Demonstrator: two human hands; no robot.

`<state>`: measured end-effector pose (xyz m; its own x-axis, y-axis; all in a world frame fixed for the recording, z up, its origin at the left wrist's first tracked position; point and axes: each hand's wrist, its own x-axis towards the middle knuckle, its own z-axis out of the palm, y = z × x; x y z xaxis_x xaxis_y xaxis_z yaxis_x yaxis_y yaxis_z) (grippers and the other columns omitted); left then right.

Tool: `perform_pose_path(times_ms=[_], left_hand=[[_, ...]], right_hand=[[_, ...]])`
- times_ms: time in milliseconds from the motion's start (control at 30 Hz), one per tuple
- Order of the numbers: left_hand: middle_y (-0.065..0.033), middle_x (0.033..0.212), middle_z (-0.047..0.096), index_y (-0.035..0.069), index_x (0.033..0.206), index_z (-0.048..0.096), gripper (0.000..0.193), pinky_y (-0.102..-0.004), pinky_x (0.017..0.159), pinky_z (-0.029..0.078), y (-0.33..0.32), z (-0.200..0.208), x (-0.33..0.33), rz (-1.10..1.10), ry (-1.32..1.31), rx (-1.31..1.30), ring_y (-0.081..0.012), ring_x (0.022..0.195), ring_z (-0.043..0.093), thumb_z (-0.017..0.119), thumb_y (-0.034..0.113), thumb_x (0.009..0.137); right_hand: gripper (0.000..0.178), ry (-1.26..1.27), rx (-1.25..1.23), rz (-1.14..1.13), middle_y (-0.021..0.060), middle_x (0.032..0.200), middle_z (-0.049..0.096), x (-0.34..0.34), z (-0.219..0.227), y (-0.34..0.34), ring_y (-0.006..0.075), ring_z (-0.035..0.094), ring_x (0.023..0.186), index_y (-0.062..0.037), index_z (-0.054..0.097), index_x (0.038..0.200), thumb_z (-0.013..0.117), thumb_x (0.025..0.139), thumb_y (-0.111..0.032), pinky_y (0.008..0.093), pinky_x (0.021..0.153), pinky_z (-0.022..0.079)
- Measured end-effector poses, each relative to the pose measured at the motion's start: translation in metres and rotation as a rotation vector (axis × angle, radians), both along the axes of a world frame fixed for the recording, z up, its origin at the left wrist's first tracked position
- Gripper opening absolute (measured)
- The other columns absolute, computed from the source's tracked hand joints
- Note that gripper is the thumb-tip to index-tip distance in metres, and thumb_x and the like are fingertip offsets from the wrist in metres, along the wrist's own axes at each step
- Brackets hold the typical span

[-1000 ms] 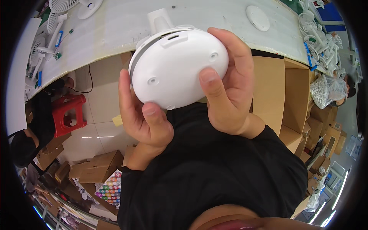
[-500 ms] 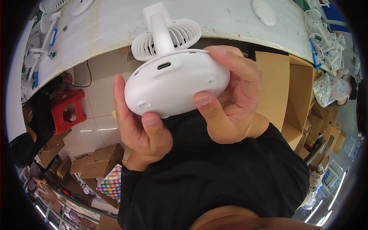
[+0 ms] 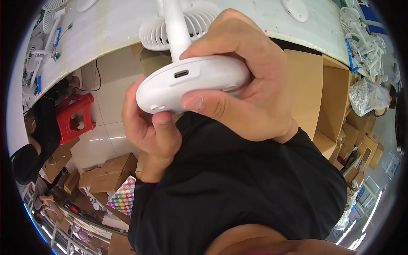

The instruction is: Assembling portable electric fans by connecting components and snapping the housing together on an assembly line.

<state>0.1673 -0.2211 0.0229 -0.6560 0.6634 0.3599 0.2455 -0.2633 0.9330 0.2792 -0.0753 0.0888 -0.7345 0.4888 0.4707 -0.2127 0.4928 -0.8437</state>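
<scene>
Big open brown cardboard boxes (image 3: pixel 327 85) stand at my right, under the bench edge. Smaller closed cardboard cartons (image 3: pixel 110 172) on floor, lower left, w/ multicoloured dotted flat pack (image 3: pixel 123 197) just beside.

Both hands (image 3: pixel 204 106) grip a white fan base (image 3: pixel 191 83), stem (image 3: pixel 176 29) upward

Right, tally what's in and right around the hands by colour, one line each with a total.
White: 1, the small desk fan held by its round base between the left hand and right hand.
Red: 1, the plastic stool on the floor.
Brown: 1, the open cardboard box under the white table.
Total: 3, table aside.
</scene>
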Motion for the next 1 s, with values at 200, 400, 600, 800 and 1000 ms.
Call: perform_pose_path(times_ms=[200, 400, 600, 800, 1000], left_hand=[[-0.0156, 0.109, 0.060, 0.000, 0.110, 0.057, 0.050, -0.0340, 0.081, 0.046, 0.028, 0.005, -0.009, -0.112, -0.447, 0.071, -0.0222, 0.087, 0.057, 0.034, 0.045, 0.105], [-0.0073, 0.068, 0.054, 0.008, 0.070, 0.052, 0.042, -0.0310, 0.066, 0.039, 0.084, 0.010, -0.029, -0.207, -0.705, 0.463, -0.0177, 0.066, 0.048, 0.029, 0.025, 0.101], [-0.0067, 0.061, 0.053, 0.008, 0.068, 0.051, 0.041, -0.0286, 0.061, 0.038, 0.083, 0.028, -0.029, -0.226, -0.307, 0.489, -0.0167, 0.059, 0.046, 0.031, 0.022, 0.100], [-0.0063, 0.061, 0.052, 0.007, 0.072, 0.053, 0.041, -0.0273, 0.059, 0.037, 0.070, 0.050, -0.012, -0.219, 0.091, 0.458, -0.0153, 0.058, 0.044, 0.031, 0.024, 0.102], [-0.0050, 0.061, 0.051, 0.006, 0.074, 0.055, 0.044, -0.0270, 0.058, 0.036, 0.073, 0.061, -0.011, -0.016, 0.019, 0.372, -0.0144, 0.059, 0.043, 0.031, 0.030, 0.104]], right_hand=[[0.034, 0.127, 0.229, -0.096, 0.0103, 0.097, 0.053, -0.010, -0.010, -0.010, 0.0192, 0.053, 0.088, -0.0012, 0.069, 0.104, 0.077, 0.075, -0.017, 0.0274, 0.078, 0.042], [0.041, -0.001, 0.189, -0.240, 0.0147, 0.117, 0.054, 0.000, -0.029, -0.027, 0.0225, 0.052, 0.107, -0.0021, 0.064, 0.121, 0.071, 0.082, -0.015, 0.0276, 0.093, 0.039], [0.057, -0.096, -0.362, 0.078, 0.0164, 0.144, 0.041, 0.019, -0.026, -0.029, 0.0265, 0.039, 0.131, -0.0030, 0.045, 0.143, 0.064, 0.090, -0.013, 0.0315, 0.109, 0.029], [0.069, -0.048, -0.819, 0.343, 0.0154, 0.152, 0.035, 0.016, -0.023, -0.026, 0.0279, 0.033, 0.137, -0.0024, 0.030, 0.153, 0.061, 0.092, -0.012, 0.0347, 0.114, 0.025], [0.075, 0.160, -0.814, 0.422, 0.0148, 0.152, 0.034, 0.008, -0.047, -0.037, 0.0270, 0.035, 0.135, -0.0022, 0.025, 0.154, 0.063, 0.091, -0.014, 0.0341, 0.114, 0.025]])
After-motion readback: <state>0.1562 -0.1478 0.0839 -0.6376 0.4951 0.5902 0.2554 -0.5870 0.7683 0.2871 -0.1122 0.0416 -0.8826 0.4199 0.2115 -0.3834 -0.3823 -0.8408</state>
